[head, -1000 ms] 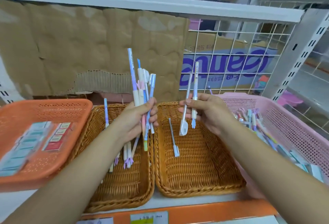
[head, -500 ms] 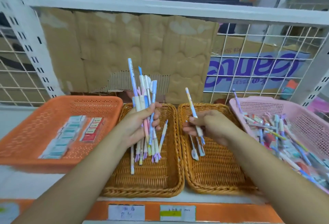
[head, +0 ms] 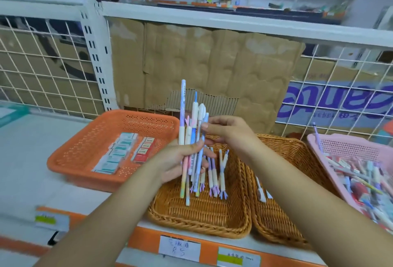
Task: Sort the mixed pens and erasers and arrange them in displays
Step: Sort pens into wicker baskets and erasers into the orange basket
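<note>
The left hand (head: 175,160) grips a bundle of pens (head: 192,130) upright above the left wicker basket (head: 202,213). The right hand (head: 231,133) meets their tops; whether its fingers pinch one I cannot tell. They look light, stiff, slick; pinch mid-barrel.

Bright, flat indoor light comes from overhead, leaving only faint, soft shadows inside the wicker basket (head: 202,218) and under the orange basket (head: 70,167), and just a mild sheen on the white shelf rail (head: 234,22). The wide lens bows the rail and the wire grid (head: 42,71) toward the edges and stretches the forearms (head: 110,209) at the bottom corners. The middle is fairly sharp, the weave and the bundle of pens (head: 192,137) reading clearly, while the upper shelf (head: 234,4), the pink basket (head: 348,150) at the right edge and the price labels (head: 179,248) look soft and smeared
</note>
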